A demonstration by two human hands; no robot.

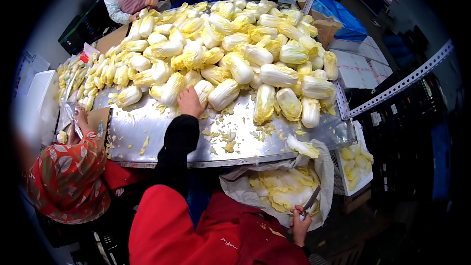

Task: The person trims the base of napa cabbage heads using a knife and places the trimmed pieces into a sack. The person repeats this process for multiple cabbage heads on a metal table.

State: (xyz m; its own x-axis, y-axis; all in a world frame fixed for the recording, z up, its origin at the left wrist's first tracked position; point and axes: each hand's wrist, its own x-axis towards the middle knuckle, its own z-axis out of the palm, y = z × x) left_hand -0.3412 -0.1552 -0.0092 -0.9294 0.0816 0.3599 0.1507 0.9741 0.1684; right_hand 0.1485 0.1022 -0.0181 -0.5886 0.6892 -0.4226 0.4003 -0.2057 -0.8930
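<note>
My left hand reaches onto the metal table at the near edge of a heap of napa cabbages. Its fingers are against the heads there, between a yellow-white napa cabbage and a paler napa cabbage; whether they grip one is hidden. Low on the right, my right hand grips a knife, its dark blade angled up. Beneath the blade, loose cabbage leaves fill a white woven sack. One cabbage leaf lies over the sack's rim by the table edge.
A co-worker in a patterned red top handles clear plastic wrap at left; other people stand across the table. Perforated metal posts rise at right. Beside the sack stands a white crate of leaves. Small cabbages are piled at left.
</note>
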